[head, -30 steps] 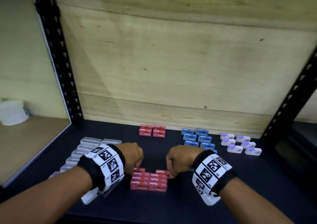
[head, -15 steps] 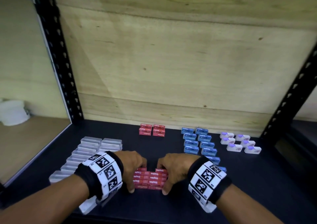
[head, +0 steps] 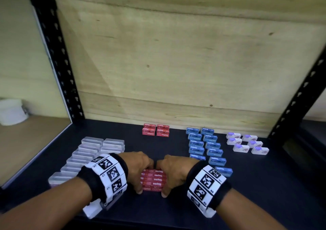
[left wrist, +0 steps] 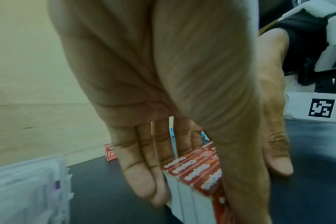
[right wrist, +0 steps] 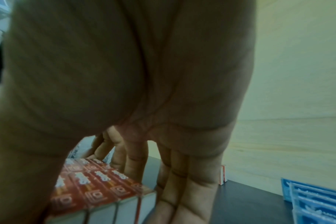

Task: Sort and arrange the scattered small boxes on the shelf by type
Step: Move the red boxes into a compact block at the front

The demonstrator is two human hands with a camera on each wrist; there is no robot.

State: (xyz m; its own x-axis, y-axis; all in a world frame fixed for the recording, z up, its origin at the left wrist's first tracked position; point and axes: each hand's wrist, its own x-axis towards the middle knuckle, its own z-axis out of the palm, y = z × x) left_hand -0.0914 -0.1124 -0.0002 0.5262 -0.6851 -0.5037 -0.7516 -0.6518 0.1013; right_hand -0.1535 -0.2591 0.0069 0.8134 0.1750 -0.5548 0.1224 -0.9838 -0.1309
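A block of red staple boxes (head: pixel 153 179) lies at the front centre of the dark shelf (head: pixel 264 185). My left hand (head: pixel 139 169) grips its left end and my right hand (head: pixel 176 171) grips its right end. Fingers reach round the far side and thumbs lie on the near side. The left wrist view shows my left fingers (left wrist: pixel 142 174) against the white ends of the red boxes (left wrist: pixel 194 171). In the right wrist view my right fingers (right wrist: pixel 182 189) lie beside the red boxes (right wrist: pixel 98 186). A smaller group of red boxes (head: pixel 156 132) stands at the back.
Blue boxes (head: pixel 204 145) run in two columns right of centre, close to my right wrist. White boxes with purple tops (head: pixel 247 143) sit further right. Clear plastic boxes (head: pixel 91 152) are lined up on the left. Black posts (head: pixel 53 53) and a plywood back wall (head: pixel 176 62) bound the shelf.
Both hands came down from the far top edge of the red block and closed in on its two ends. The block now looks narrower and tighter between them.
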